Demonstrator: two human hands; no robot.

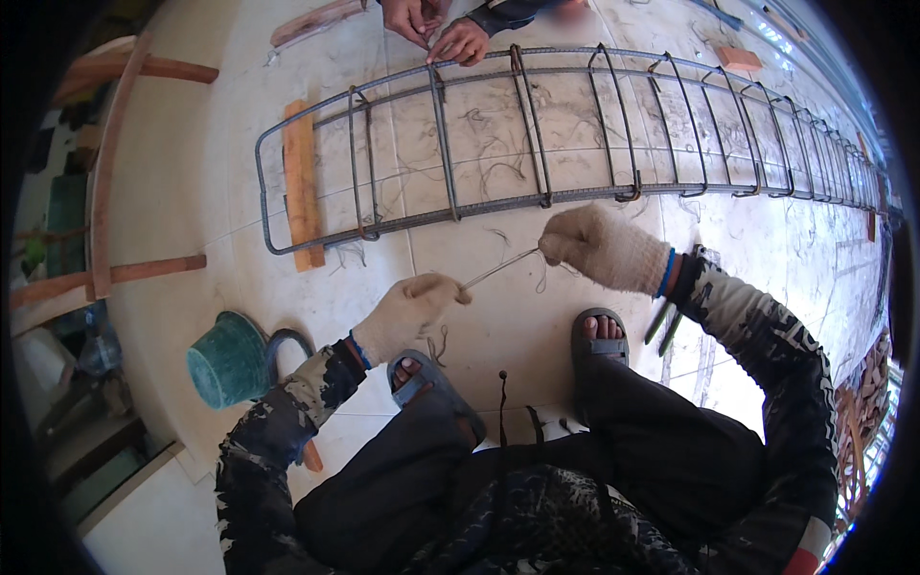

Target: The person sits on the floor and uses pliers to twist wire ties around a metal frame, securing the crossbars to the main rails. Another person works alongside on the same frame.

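Centre frame: left hand (pixel 410 311) and right hand (pixel 596 245), gloved, each pinch one end of a thin wire (pixel 499 267). Likely light, springy, bendable; grip near ends.

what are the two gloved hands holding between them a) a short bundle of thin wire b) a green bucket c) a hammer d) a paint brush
a: the left hand and right hand each grip one end of a short bundle of thin wire, stretched between them in front of the rebar cage.
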